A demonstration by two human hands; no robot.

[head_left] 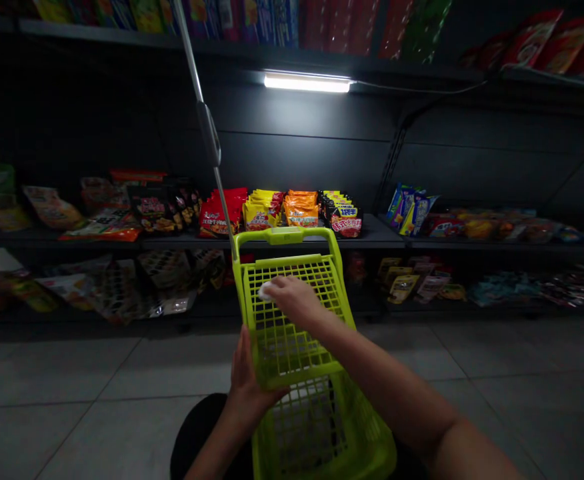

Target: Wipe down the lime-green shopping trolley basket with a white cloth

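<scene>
A lime-green plastic shopping basket with a grid panel stands tilted before me on the floor. My left hand grips its left edge, thumb reaching across the front and fingers behind the side. My right hand is over the upper grid, its fingers closed on a small white wipe. Most of the wipe is hidden under the fingers, so I cannot tell if it is cloth or paper. At the basket's upper left a metal pull rod rises past the shelf.
Behind the basket, a dark shelf carries red snack bags, yellow bags, orange bags and black bags. A lit tube hangs above. More packets lie on the lower shelf. Grey floor tiles surround me.
</scene>
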